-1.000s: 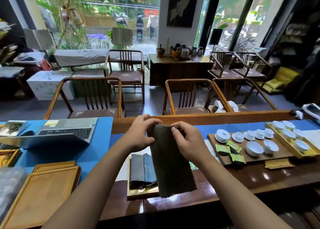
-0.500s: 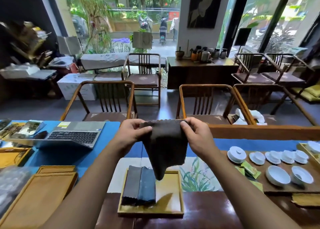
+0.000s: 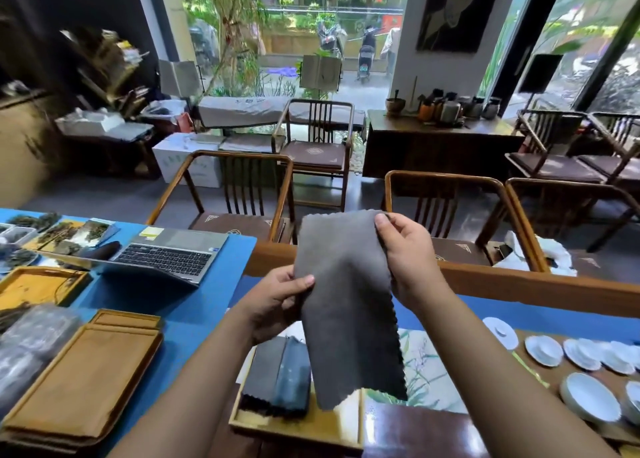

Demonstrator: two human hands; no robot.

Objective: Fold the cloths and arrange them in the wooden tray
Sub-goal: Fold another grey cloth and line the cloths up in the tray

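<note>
- The right hand (image 3: 410,257) pinches the top right corner of a grey cloth (image 3: 346,302), thumb on the near face and fingers curled behind it.
- The left hand (image 3: 277,305) pinches the cloth's left edge lower down, thumb lying across the front.
- The cloth hangs open as one long strip with a zigzag-cut right edge, its lower end over the wooden tray (image 3: 298,426).
- Half a second earlier both hands held the top edge level and the cloth drooped shorter; the left hand now sits lower and the cloth is stretched out longer.
- Two folded cloths (image 3: 277,378), one dark grey and one blue-grey, lie side by side in the tray's left half.
- An open laptop (image 3: 169,257) sits on the blue mat (image 3: 145,302); its stickers are too small to read.
- White teacups (image 3: 543,350) stand at the right.
</note>
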